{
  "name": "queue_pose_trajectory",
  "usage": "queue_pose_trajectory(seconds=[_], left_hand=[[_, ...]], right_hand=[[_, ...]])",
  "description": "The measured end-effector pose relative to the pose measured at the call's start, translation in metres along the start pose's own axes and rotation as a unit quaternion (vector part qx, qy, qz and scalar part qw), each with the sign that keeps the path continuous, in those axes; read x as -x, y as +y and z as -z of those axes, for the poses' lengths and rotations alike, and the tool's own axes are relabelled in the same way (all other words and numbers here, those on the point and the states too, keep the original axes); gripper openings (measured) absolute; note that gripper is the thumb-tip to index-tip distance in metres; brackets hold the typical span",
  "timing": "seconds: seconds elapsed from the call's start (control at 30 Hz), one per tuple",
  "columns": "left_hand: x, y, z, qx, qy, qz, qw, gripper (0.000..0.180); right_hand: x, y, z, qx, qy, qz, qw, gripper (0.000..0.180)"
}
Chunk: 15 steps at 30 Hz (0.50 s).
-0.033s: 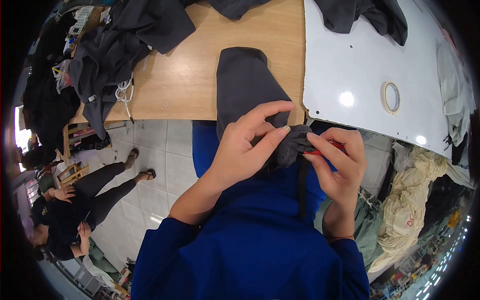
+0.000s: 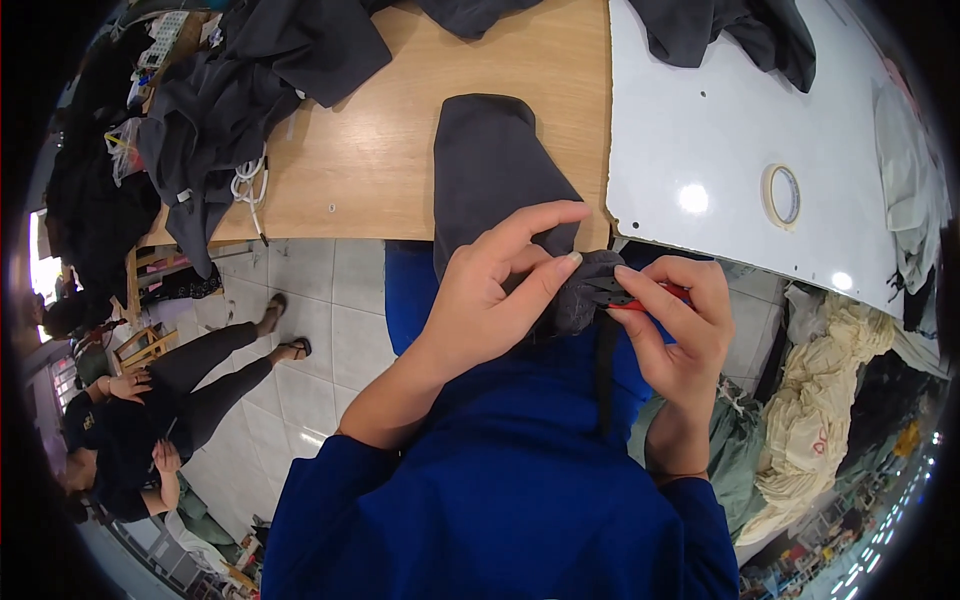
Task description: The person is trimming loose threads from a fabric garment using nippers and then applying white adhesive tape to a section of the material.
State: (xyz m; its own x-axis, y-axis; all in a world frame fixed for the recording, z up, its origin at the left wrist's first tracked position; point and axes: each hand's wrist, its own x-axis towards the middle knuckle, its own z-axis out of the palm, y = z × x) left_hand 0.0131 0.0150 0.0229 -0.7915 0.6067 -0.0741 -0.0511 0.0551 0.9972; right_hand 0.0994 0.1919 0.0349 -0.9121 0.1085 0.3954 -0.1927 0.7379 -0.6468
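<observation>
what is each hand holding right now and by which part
The left hand pinches the near end of the dark grey fabric piece hanging off the wooden table. The right hand grips small red-handled snips by the handle.

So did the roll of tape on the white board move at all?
No. The roll of tape sits at the same spot on the white board, equally far from its near edge.
</observation>
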Motion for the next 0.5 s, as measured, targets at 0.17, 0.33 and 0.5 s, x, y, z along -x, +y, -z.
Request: queue_pose_trajectory(seconds=[0.17, 0.33, 0.5], left_hand=[[0.002, 0.0018, -0.0016, -0.003, 0.013, -0.002, 1.0, 0.039], [0.0023, 0.0027, -0.0032, -0.016, 0.015, -0.013, 1.0, 0.04], [0.0022, 0.0056, -0.0047, -0.035, 0.017, -0.028, 0.999, 0.04]], right_hand=[[0.0024, 0.0014, 0.0031, -0.008, 0.001, -0.008, 1.0, 0.035], [0.0018, -0.0008, 0.0032, -0.018, -0.005, -0.009, 1.0, 0.035], [0.0003, -0.0019, 0.0013, -0.014, -0.018, 0.013, 1.0, 0.035]])
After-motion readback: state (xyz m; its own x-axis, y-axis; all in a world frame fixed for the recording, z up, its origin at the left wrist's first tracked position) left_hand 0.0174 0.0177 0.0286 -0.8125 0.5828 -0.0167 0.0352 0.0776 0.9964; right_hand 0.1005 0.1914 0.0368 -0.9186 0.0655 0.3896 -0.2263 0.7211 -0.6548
